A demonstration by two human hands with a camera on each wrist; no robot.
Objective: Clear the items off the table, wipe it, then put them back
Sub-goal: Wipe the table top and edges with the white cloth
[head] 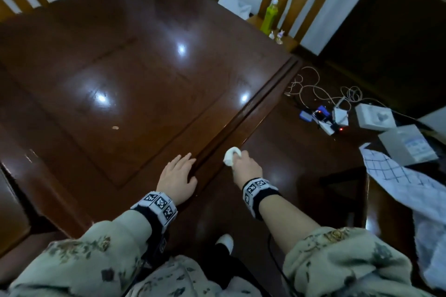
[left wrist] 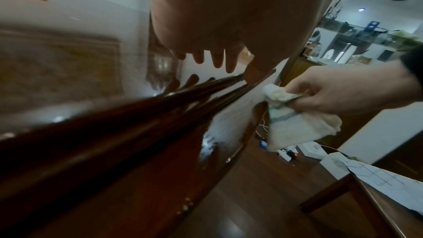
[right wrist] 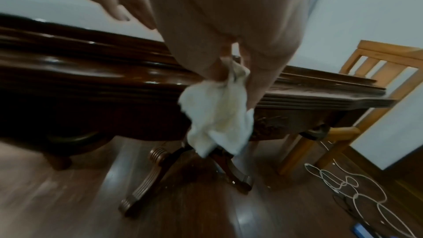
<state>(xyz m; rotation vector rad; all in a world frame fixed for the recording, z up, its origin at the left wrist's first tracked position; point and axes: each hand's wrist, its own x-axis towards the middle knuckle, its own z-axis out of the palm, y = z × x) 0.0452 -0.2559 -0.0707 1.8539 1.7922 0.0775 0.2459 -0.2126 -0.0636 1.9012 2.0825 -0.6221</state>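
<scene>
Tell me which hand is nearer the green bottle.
Right. The right hand grips a cloth just off the table edge, on the bottle's side; the left hand lies flat on the tabletop, farther away.

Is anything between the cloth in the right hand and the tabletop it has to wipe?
Nothing visible: the cloth hangs from the right hand just off the table edge; only the left hand rests there.

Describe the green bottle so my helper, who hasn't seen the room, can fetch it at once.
Past the far right corner of the dark wooden table stands a light wooden chair. The green bottle is upright on its seat, beside two small figurines. It is the only tall, bright green thing there, with a pale cap.
</scene>
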